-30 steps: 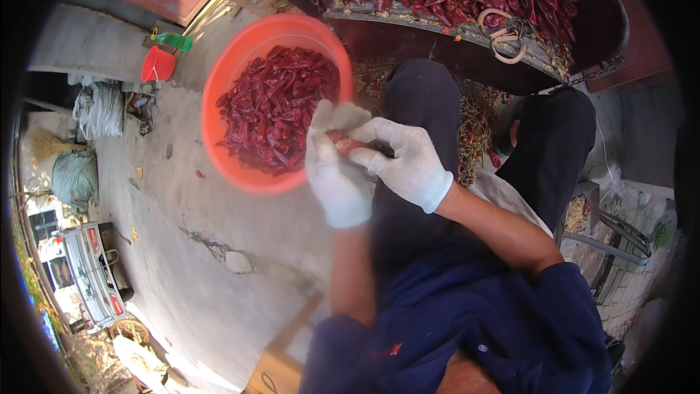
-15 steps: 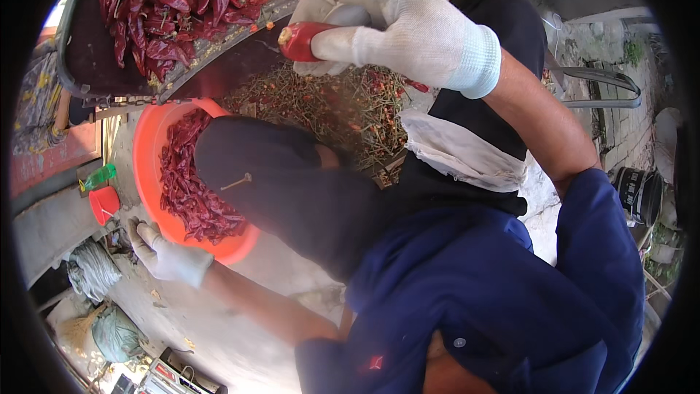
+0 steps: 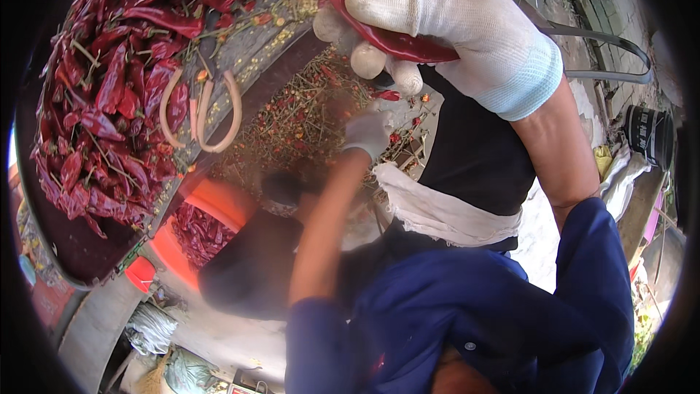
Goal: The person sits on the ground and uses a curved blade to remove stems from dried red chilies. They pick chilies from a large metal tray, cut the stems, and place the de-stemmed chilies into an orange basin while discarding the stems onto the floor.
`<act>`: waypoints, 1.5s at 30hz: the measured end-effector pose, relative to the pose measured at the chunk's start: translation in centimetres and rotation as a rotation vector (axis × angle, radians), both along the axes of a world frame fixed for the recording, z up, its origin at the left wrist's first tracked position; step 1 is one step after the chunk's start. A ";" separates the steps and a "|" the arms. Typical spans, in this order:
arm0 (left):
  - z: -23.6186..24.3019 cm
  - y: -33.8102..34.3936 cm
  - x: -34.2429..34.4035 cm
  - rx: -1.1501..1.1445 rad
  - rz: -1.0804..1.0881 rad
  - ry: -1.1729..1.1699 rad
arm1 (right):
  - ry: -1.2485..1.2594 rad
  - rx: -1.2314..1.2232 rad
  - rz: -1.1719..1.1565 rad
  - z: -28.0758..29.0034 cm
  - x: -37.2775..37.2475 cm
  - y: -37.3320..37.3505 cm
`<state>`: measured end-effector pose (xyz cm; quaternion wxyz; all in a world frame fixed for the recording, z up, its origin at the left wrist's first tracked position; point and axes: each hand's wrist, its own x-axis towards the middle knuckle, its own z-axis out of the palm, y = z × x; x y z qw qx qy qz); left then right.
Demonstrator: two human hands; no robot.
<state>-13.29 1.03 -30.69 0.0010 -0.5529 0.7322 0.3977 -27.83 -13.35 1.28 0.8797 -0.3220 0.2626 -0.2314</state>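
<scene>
smooth, glossy pepper (image 3: 399, 43) and matt, knitted cloth glove (image 3: 485, 36)

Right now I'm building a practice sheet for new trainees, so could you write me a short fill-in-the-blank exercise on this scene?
1. The pepper in the person's right hand is coloured ____.
2. The glove cuff on that hand is pale ____.
3. The blurred hand is the person's ____ one.
4. Between left and right, the orange tub is on the picture's ____ side.

Missing words: red; blue; left; left.
</scene>
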 end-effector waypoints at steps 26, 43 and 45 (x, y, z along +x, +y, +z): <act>11.7 0.8 2.3 -0.157 1.053 0.595 | 0.443 -0.387 -0.174 -1.1 0.0 1.8; 29.3 9.9 8.7 -0.468 1.209 1.042 | 0.214 -0.333 0.211 -1.1 9.3 8.3; 28.9 9.3 8.1 -0.399 1.193 1.040 | 0.122 -0.290 0.234 -1.8 10.4 9.0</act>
